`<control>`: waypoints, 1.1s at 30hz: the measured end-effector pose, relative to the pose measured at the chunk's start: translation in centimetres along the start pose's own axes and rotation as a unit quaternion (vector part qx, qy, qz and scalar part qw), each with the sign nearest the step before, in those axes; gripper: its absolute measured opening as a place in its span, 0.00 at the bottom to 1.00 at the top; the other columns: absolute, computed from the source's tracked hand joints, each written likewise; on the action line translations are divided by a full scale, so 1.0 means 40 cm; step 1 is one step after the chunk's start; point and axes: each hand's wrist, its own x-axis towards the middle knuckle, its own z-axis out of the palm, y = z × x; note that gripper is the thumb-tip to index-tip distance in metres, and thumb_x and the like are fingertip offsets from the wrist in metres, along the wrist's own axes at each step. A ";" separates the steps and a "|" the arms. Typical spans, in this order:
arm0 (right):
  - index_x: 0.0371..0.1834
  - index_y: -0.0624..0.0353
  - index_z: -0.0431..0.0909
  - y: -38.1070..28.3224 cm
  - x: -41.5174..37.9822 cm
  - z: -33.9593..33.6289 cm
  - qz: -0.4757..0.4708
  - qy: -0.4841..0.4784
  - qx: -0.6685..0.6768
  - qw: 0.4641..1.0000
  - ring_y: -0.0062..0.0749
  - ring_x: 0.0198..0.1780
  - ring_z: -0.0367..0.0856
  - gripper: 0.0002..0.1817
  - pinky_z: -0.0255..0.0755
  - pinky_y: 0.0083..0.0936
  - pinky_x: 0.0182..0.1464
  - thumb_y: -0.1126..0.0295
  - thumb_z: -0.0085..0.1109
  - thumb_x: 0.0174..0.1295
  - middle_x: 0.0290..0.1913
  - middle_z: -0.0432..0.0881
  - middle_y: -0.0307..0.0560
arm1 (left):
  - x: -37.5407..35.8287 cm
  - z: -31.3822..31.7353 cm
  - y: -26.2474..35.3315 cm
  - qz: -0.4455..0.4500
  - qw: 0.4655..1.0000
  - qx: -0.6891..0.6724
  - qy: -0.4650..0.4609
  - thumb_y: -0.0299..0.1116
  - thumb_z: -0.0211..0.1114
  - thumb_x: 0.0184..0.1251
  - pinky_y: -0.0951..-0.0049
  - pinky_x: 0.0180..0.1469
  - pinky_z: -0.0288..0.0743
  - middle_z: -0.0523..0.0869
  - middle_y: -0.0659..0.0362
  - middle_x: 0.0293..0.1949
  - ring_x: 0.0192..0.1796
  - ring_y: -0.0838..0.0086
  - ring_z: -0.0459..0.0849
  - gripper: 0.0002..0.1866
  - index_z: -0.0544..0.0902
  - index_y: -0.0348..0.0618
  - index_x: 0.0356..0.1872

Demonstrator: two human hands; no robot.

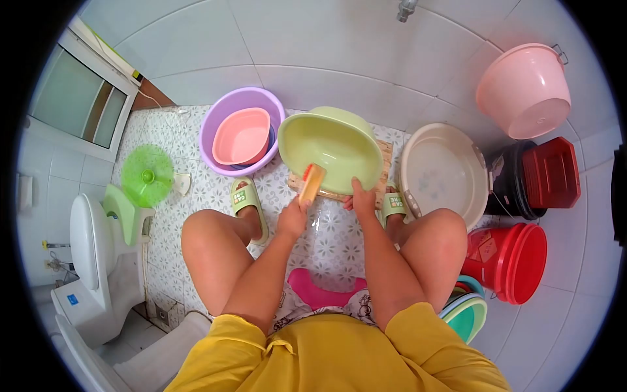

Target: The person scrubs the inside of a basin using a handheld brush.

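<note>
At the far left stands a toilet (90,242) of smooth, glossy white ceramic, and next to it a flat green disc (147,175) with a raised knob at its centre lies on the floor (196,186), whose pale tiles carry a grey flower print. A round purple tub (212,117) of shiny plastic holds a smaller pink basin (241,136) with rounded corners, which covers most of its inside. Just below, a soft-looking green slipper (262,219) is on the left foot. The left hand (292,217) has its fingers closed round the handle of a brush (313,186), a tan block with red bristles, in front of the green basin (336,134). That basin, oval and smooth, is tipped on its side over a grained wooden board (386,159), its hollow facing the person; brush and left hand hide part of its lower edge. The right hand (363,198) pinches its near rim between thumb and fingers. Farther right, a wide cream tub (444,166) sits close by, the right knee overlapping its lower rim. Beyond it crowd a ribbed red bucket (506,261), a black bucket (506,179), a tapered pink bucket (522,91) and an angular red container (556,173).
</note>
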 end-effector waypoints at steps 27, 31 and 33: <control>0.35 0.70 0.74 -0.004 -0.009 0.002 -0.025 0.000 0.018 1.000 0.32 0.10 0.74 0.21 0.67 0.22 0.11 0.56 0.48 0.64 0.15 0.75 0.52 | -0.061 0.012 0.120 -0.002 0.994 0.064 -0.093 0.43 0.48 0.68 0.53 0.45 0.73 0.84 0.45 0.36 0.42 0.52 0.83 0.21 0.71 0.39 0.54; 0.34 0.71 0.74 -0.008 -0.008 0.000 -0.007 -0.011 0.013 1.000 0.32 0.10 0.74 0.22 0.67 0.22 0.10 0.56 0.48 0.64 0.14 0.75 0.52 | -0.012 -0.060 0.112 -0.022 0.986 0.167 0.016 0.41 0.48 0.68 0.51 0.45 0.73 0.83 0.44 0.38 0.43 0.49 0.82 0.20 0.71 0.38 0.53; 0.34 0.71 0.74 -0.007 -0.007 -0.001 -0.007 -0.013 0.011 1.000 0.32 0.10 0.74 0.22 0.67 0.22 0.10 0.56 0.48 0.64 0.14 0.75 0.52 | -0.014 -0.099 0.139 -0.036 0.979 0.199 0.015 0.41 0.49 0.67 0.50 0.45 0.73 0.83 0.42 0.39 0.44 0.48 0.81 0.19 0.70 0.38 0.52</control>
